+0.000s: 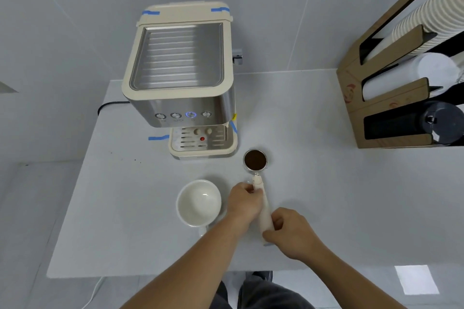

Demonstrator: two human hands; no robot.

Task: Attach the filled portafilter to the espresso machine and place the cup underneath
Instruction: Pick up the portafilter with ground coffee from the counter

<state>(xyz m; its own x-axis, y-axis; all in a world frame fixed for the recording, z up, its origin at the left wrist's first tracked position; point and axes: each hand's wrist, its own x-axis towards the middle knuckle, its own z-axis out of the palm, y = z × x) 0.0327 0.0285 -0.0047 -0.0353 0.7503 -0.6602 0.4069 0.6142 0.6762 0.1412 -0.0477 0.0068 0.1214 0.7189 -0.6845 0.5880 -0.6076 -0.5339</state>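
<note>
Filled portafilter lies on worktop, basket of dark grounds pointing at espresso machine, just right of drip tray.

Left hand grip closed round upper handle near basket; right hand grip closed round handle end. Both holding portafilter.

White cup upright, empty, just beside left hand.

Risks, judged:
- Tilt on lift: loose grounds spill over rim.
- Left wrist close to cup: knock likely.
- Group head hidden under machine front: misaligned lugs, poor lock.
- Cup still to place on tray.
</note>
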